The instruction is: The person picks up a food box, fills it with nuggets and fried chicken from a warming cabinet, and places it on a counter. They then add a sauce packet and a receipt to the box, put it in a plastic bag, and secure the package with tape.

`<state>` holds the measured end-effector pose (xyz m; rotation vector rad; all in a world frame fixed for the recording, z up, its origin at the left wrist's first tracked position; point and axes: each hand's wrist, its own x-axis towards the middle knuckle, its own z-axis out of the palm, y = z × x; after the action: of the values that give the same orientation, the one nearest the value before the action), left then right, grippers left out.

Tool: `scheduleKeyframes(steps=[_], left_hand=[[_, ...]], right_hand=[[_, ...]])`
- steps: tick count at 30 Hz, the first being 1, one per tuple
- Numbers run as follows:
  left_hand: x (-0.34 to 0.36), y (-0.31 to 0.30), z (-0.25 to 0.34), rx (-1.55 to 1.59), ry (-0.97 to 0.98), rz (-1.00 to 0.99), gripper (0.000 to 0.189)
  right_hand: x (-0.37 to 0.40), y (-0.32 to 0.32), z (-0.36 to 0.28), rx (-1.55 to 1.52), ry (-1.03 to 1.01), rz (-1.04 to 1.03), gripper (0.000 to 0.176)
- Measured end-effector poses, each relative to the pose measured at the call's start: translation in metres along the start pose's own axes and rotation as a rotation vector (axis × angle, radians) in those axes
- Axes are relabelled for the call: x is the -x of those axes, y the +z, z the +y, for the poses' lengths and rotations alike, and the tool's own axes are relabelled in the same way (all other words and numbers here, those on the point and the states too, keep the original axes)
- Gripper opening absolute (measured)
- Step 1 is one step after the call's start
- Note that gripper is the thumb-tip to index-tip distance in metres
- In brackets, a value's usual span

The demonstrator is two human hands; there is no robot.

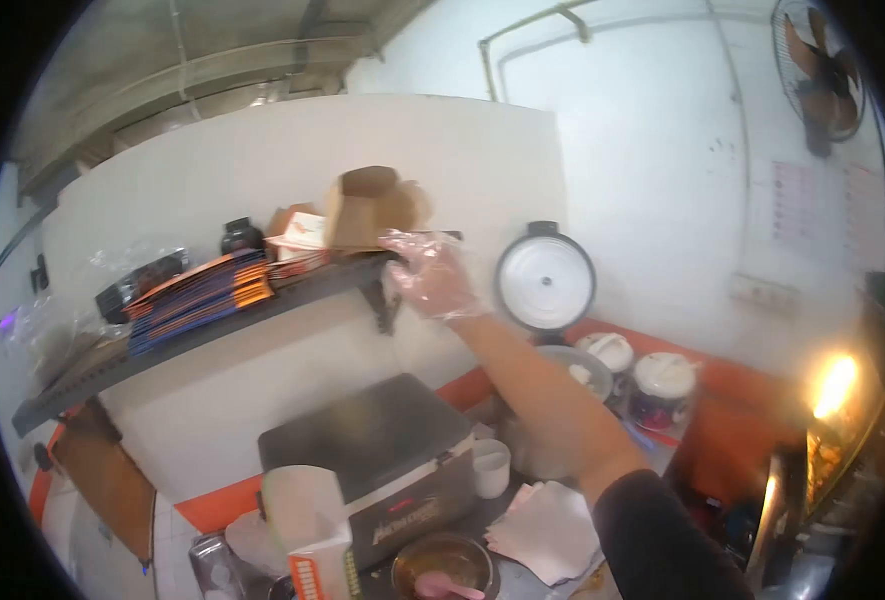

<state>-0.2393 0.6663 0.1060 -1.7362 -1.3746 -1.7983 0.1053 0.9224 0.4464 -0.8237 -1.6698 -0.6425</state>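
My right hand [430,275], in a clear plastic glove, is raised at the right end of a dark wall shelf [332,275]. Its fingers are apart and point left, with the fingertips right at the shelf's edge, just below a brown cardboard box [362,210]. Nothing shows in its grasp. To the left of that box are white-and-red printed cartons [302,232], a black jar [242,236] and a stack of folded blue-and-orange cartons [202,295]. My left hand is outside the view.
Below the shelf stand a dark cooler box [362,440], a tall white printed carton [307,510], a bowl with a pink spoon [447,585], paper sheets [545,530] and a white cup [490,468]. A round lid [545,280] leans by the wall. Flames [835,390] burn at right.
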Motion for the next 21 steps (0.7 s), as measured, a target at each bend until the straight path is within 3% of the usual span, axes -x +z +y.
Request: scheduleKeyframes(steps=[2, 5, 8, 10, 11, 13, 14, 15, 17, 20, 21], left_hand=[[0.000, 0.021, 0.010, 0.157, 0.002, -0.189, 0.037], [-0.002, 0.066, 0.028, 0.438, 0.020, -0.524, 0.039], [0.011, 0.110, 0.070, 0.687, 0.059, -0.908, 0.041], [0.027, 0.131, 0.108, 0.827, 0.125, -1.137, 0.042], [0.035, 0.138, 0.131, 0.894, 0.165, -1.232, 0.042], [0.048, 0.145, 0.170, 0.983, 0.243, -1.387, 0.043], [0.059, 0.140, 0.195, 1.029, 0.290, -1.440, 0.044], [0.067, 0.136, 0.219, 1.068, 0.331, -1.496, 0.045], [0.087, 0.128, 0.268, 1.139, 0.410, -1.599, 0.046], [0.126, 0.097, 0.345, 1.255, 0.520, -1.722, 0.047], [0.142, 0.081, 0.373, 1.310, 0.533, -1.749, 0.048]], right_hand=[[-0.002, -0.019, -0.009, -0.137, 0.017, -0.041, 0.045], [0.026, -0.044, -0.028, -0.259, 0.078, 0.063, 0.044], [0.133, -0.118, -0.068, -0.006, 0.204, -0.002, 0.032], [0.206, -0.166, -0.087, -0.019, 0.560, -0.132, 0.021], [0.237, -0.217, -0.109, -0.096, 0.643, -0.167, 0.030], [0.373, -0.233, -0.097, 0.114, 0.560, 0.047, 0.036], [0.400, -0.293, -0.127, 0.086, 0.866, -0.247, 0.043], [0.443, -0.328, -0.159, 0.205, 0.809, -0.127, 0.050], [0.506, -0.392, -0.207, 0.288, 1.094, -0.307, 0.057], [0.505, -0.516, -0.331, 0.173, 1.448, -0.190, 0.057], [0.534, -0.543, -0.353, 0.179, 1.422, -0.042, 0.055]])
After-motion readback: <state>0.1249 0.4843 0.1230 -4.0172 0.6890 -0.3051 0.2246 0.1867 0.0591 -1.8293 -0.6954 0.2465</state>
